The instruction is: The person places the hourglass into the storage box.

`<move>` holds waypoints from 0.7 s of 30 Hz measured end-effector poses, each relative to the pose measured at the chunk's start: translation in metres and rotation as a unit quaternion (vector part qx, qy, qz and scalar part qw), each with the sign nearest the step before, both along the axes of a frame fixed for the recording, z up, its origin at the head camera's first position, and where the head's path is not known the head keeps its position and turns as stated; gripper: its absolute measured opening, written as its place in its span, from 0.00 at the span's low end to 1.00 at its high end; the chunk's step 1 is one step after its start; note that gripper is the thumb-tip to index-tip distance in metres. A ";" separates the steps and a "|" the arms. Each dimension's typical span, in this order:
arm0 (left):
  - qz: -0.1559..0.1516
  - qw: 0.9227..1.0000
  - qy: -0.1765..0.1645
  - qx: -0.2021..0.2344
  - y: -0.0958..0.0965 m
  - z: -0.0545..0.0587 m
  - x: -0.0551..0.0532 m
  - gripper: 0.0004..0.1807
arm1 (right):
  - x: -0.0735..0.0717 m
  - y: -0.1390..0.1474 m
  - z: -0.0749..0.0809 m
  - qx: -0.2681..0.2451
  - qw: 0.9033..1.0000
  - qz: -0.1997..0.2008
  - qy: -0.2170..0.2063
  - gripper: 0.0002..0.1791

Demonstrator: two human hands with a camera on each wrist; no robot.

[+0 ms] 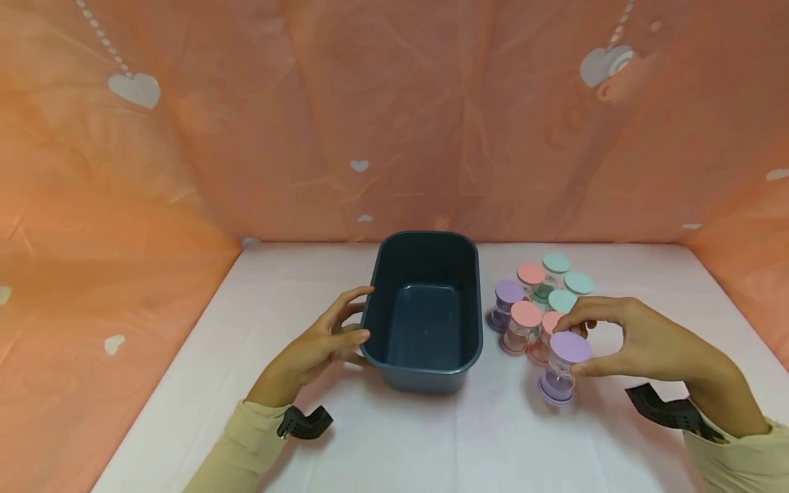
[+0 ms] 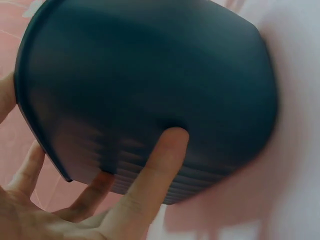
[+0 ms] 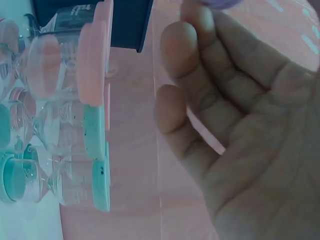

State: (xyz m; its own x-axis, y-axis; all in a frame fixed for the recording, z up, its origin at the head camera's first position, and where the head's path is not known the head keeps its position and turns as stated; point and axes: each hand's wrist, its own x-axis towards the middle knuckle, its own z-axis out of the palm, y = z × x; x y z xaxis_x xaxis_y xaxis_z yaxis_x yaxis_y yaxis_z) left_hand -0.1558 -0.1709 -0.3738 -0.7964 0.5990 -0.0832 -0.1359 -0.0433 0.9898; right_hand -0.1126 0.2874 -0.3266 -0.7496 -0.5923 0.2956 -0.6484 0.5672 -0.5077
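My right hand pinches a purple-capped sand timer between thumb and fingers, near its top cap. The timer leans slightly; whether its base touches the table I cannot tell. In the right wrist view only a sliver of its purple cap shows at the top edge. My left hand rests against the left side of a dark blue bin, fingers spread along its rim and wall. The left wrist view shows a fingertip pressing the bin's outer wall.
Right of the bin stands a cluster of upright sand timers: pink-capped, purple-capped and mint-capped. An orange cloth with hearts hangs behind and at both sides of the white table. No contents show inside the bin.
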 end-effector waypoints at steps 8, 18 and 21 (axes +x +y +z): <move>0.002 1.000 -0.018 -0.008 0.000 0.000 0.001 0.41 | 0.002 -0.014 0.002 0.000 0.998 -0.053 0.037 0.29; -0.001 0.999 -0.052 -0.004 0.003 0.002 0.004 0.38 | -0.013 -0.026 0.016 -0.022 0.991 -0.080 0.105 0.30; 0.008 0.997 -0.076 0.005 0.002 0.002 0.004 0.37 | -0.013 -0.033 0.019 -0.036 0.991 -0.090 0.092 0.28</move>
